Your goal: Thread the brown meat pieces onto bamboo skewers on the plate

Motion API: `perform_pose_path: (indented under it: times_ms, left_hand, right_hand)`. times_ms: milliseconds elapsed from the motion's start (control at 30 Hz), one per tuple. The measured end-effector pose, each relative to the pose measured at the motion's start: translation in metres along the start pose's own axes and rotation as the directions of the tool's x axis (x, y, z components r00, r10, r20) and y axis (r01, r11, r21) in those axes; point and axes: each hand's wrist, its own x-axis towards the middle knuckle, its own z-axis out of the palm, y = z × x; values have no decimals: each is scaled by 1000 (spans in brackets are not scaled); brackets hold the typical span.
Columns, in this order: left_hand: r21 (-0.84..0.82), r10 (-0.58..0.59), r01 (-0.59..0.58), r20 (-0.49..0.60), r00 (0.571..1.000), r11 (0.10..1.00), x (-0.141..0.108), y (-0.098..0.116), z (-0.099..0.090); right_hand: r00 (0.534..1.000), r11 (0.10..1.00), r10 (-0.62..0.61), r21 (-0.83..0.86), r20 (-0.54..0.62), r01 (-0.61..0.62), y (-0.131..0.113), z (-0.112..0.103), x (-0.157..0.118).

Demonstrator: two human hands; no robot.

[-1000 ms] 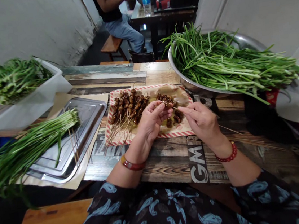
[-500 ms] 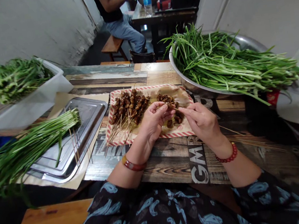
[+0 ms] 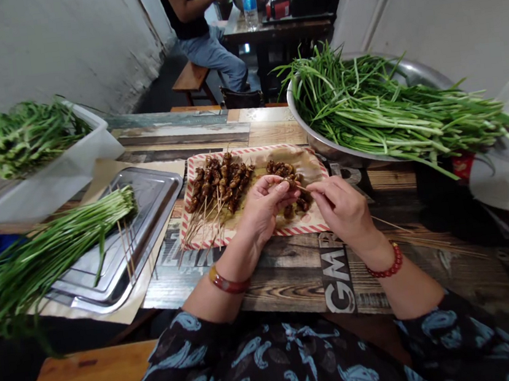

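Note:
Over a tray with a red-and-white striped rim (image 3: 260, 237), my left hand (image 3: 268, 204) pinches a dark brown, glossy piece of food at the tip of a thin wooden skewer (image 3: 303, 189). My right hand (image 3: 342, 204) grips that skewer between thumb and fingers, a little to the right. Finished-looking skewers of the same brown pieces (image 3: 218, 179) lie along the tray's left half, their bare sticks pointing toward me. Loose brown pieces (image 3: 282, 167) rest behind and below my fingers. What exactly the pieces are I cannot make out.
At right stands a metal bowl (image 3: 305, 128) heaped with garlic chives (image 3: 393, 111). Bare skewers (image 3: 447, 244) lie below it. On the left, chives (image 3: 66, 244) rest on a metal tray lid (image 3: 167, 182), beside a white bin (image 3: 103, 135) of skewered greens. Another person (image 3: 198, 30) sits behind.
My right hand has shifted slightly to the right along the skewer, and my left hand's fingers have closed a little further round the food. The rest stays as it was.

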Motion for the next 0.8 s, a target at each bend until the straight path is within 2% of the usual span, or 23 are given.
perform_pose_path:
  times_ms: [400, 567, 667, 800]
  left_hand:
    - [97, 47, -50, 34, 998, 994, -5, -5, 6]
    - [56, 52, -59, 108, 993, 997, -6, -2, 6]
    - [13, 23, -25, 146, 989, 1000, -6, 2, 5]
    - [-41, -10, 17, 178, 984, 999, -7, 3, 5]
  right_hand:
    - [998, 997, 67, 32, -6, -67, -2, 4, -1]
    - [991, 991, 114, 73, -72, -109, -1, 5, 0]
    - [981, 985, 152, 102, -122, -140, 0, 5, 1]
    - [979, 981, 158, 133, -126, -142, -2, 3, 1]
